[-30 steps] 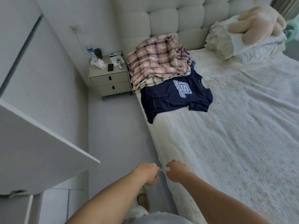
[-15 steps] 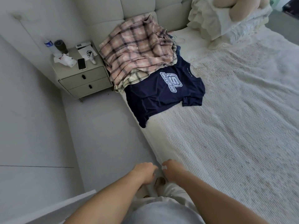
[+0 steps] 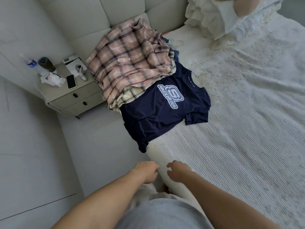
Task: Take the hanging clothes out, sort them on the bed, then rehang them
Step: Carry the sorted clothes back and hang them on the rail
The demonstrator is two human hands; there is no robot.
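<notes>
Both hands are hovering empty at the bed [image 3: 247,129] edge: left hand [image 3: 146,172] loosely curled, right hand [image 3: 179,171] fingers spread. The navy T-shirt [image 3: 165,109] is lying ahead, partly under the plaid shirt [image 3: 128,63]. Risk: its overhanging hem may be pulling it floorward.

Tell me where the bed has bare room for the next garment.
Free: the bedspread right of the navy T-shirt and below the pillows, down to the hands. Crowded: the headboard corner by the nightstand, where the plaid shirt is heaped partly over the T-shirt.
</notes>
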